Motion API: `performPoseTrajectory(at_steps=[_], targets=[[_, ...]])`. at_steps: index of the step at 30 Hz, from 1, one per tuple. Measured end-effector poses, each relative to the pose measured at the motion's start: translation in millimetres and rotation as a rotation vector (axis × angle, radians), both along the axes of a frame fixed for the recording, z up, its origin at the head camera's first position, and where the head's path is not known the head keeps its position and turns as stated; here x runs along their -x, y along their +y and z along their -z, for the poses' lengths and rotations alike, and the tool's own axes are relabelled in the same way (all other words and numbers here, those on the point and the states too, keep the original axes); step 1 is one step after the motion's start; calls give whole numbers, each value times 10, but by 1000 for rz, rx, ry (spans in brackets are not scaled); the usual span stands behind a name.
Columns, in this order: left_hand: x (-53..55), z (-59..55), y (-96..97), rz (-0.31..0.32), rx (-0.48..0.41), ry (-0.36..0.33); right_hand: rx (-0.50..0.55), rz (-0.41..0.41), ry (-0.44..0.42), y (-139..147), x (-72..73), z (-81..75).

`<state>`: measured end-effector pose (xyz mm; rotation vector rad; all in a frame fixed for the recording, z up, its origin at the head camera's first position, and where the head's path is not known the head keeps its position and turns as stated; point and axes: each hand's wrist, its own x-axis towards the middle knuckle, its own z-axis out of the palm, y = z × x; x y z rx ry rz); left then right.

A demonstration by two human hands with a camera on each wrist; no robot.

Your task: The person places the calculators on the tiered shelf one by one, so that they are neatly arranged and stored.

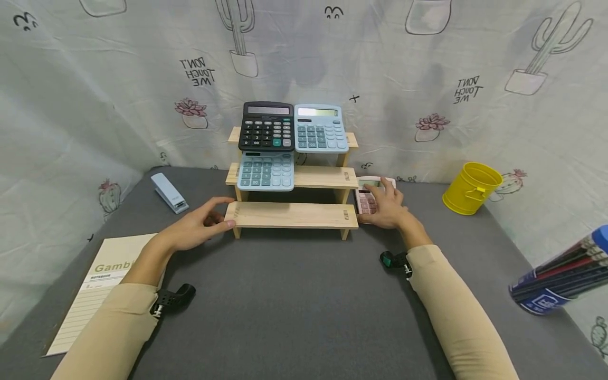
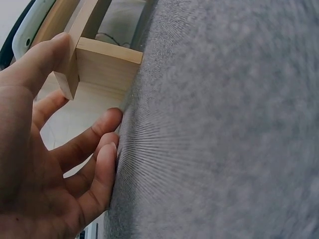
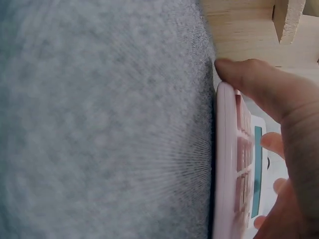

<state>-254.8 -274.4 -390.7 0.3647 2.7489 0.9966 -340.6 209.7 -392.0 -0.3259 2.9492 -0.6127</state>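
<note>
A three-step wooden stand (image 1: 291, 215) stands in the middle of the table. My left hand (image 1: 198, 224) pinches the left end of its lowest board, thumb at the front corner and index finger behind, as the left wrist view shows; the other fingers are bent loosely below. Beside the stand's right end, a pink calculator (image 1: 364, 200) lies flat on the table. My right hand (image 1: 388, 207) holds it from above, thumb (image 3: 244, 72) at its near left corner and fingertips by the display. The hand hides its right part.
On the stand rest a black calculator (image 1: 267, 126), a blue calculator (image 1: 321, 128) and another blue one (image 1: 266, 173) one step lower. At left are a stapler (image 1: 169, 193) and a notebook (image 1: 97, 295); at right, a yellow bucket (image 1: 467, 190) and a tub of pencils (image 1: 546, 295).
</note>
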Motion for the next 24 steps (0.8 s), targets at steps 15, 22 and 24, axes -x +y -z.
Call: performPoseTrajectory(at_steps=[15,22,24], targets=[[13,-8,12,6,-7,-5,69,39,127,128,-75,-101],[11,-9,17,9,-1,2,127,37,237,159,-240,-267],[10,-4,13,9,-2,1,152,25,259,166,-300,-324]])
